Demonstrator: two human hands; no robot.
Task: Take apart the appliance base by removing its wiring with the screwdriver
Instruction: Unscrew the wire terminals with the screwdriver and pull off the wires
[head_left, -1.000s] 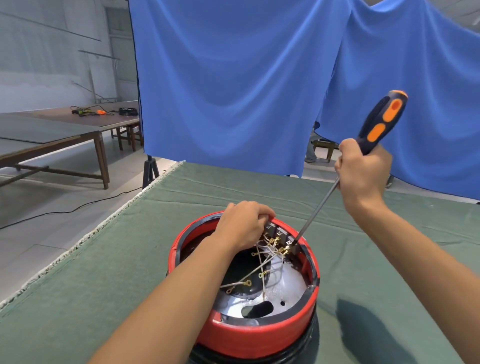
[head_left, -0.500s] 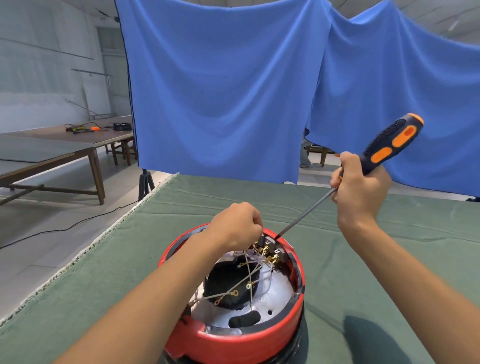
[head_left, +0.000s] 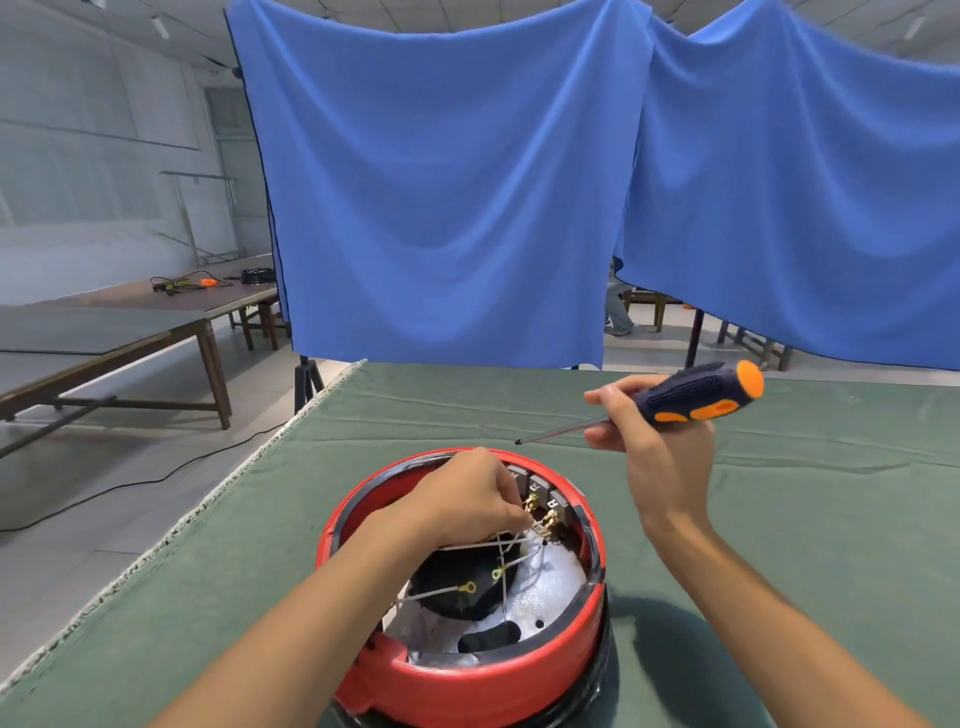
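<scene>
The fingers (head_left: 511, 506) of the left hand (head_left: 470, 501) are curled and pinch the white wiring (head_left: 511, 545) at the brass terminals (head_left: 540, 514) on the far inner wall of the appliance base (head_left: 467, 680). The left forearm enters from the lower left and crosses the near rim of the base.

The right hand (head_left: 657, 452) is raised above and to the right of the base. Its fingers are curled round the screwdriver (head_left: 691, 397), gripping the dark blue and orange handle near the shaft. The tool lies almost level. The handle end points right. The thin metal shaft points left, and its tip hangs in the air beyond the far rim of the base, apart from the terminals.

The appliance base is round with a red outer shell and a black band at the bottom. It stands near the front edge of the surface (head_left: 831, 519), which is covered with green cloth. Inside are a silver metal plate, a black centre part, and several white leads ending in brass ring lugs that lie crossed over one another.

Blue cloth backdrops (head_left: 441, 208) hang behind the surface. To the left stand long wooden tables (head_left: 104, 332); the farther one carries cables and an orange item. A black cable (head_left: 156, 478) runs across the floor.
</scene>
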